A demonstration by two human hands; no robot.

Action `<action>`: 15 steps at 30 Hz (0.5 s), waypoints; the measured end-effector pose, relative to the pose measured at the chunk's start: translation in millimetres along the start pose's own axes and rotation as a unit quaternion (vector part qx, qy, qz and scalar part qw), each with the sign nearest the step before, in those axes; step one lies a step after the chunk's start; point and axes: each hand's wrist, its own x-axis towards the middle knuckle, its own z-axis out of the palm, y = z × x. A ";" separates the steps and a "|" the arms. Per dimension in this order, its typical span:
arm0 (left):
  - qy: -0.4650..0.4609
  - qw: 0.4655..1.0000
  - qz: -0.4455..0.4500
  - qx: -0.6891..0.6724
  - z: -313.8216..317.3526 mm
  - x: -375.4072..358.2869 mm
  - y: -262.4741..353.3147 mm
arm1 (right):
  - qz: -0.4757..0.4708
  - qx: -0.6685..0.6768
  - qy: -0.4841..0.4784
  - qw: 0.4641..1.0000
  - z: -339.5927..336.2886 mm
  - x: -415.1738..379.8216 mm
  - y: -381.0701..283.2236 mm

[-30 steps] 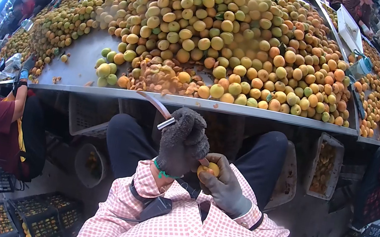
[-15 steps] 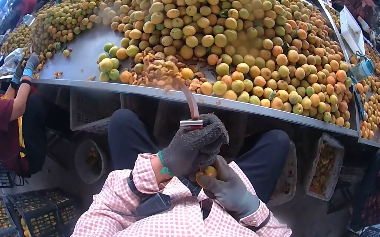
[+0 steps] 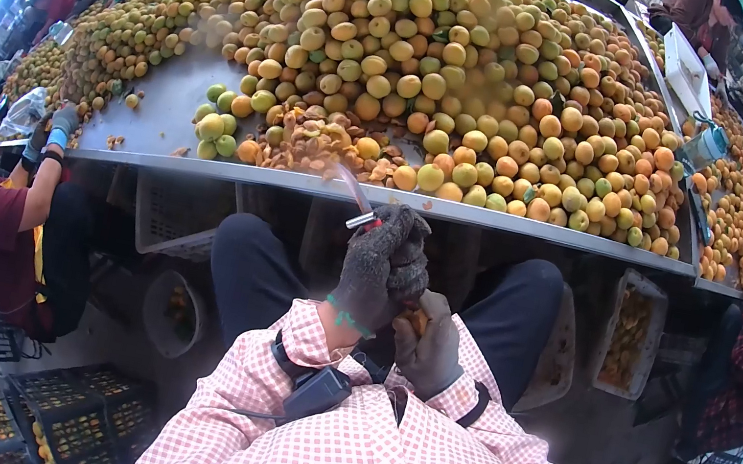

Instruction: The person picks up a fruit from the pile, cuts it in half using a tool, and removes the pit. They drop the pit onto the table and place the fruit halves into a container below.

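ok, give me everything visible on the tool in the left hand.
The curved tool is gripped in the gloved left hand: a thin, blurred, pinkish, blade-like strip angles up and left from a shiny, metal-looking collar, with a red part beside it. The fist hides the rest. The strip's upper end overlaps the table's front edge in view; whether they touch, I can't tell.

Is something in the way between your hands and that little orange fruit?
Nothing visible is. The right hand in a smooth grey glove holds the small orange fruit, and the left hand in a dark grey knitted glove is right beside it.
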 end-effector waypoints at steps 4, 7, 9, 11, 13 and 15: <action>0.015 1.000 -0.015 -0.018 9.1 6.2 0.4 | -0.031 0.026 0.061 0.997 3.8 0.5 5.1; 0.036 0.999 -0.039 -0.013 20.6 8.0 4.5 | 0.009 0.057 0.088 0.994 -4.1 5.0 -3.1; 0.043 0.994 -0.095 -0.023 26.9 8.0 10.2 | 0.027 0.023 0.017 0.999 -10.9 5.1 -3.9; 0.044 0.993 -0.113 -0.015 27.5 10.7 15.6 | -0.003 0.021 0.017 1.000 -14.1 7.1 -3.4; 0.041 0.991 -0.129 -0.003 28.5 14.2 20.3 | -0.038 0.020 0.027 0.999 -17.6 16.5 -7.8; 0.080 0.989 -0.121 -0.016 29.2 19.5 20.9 | 0.004 0.121 0.055 0.991 -5.6 12.7 -2.4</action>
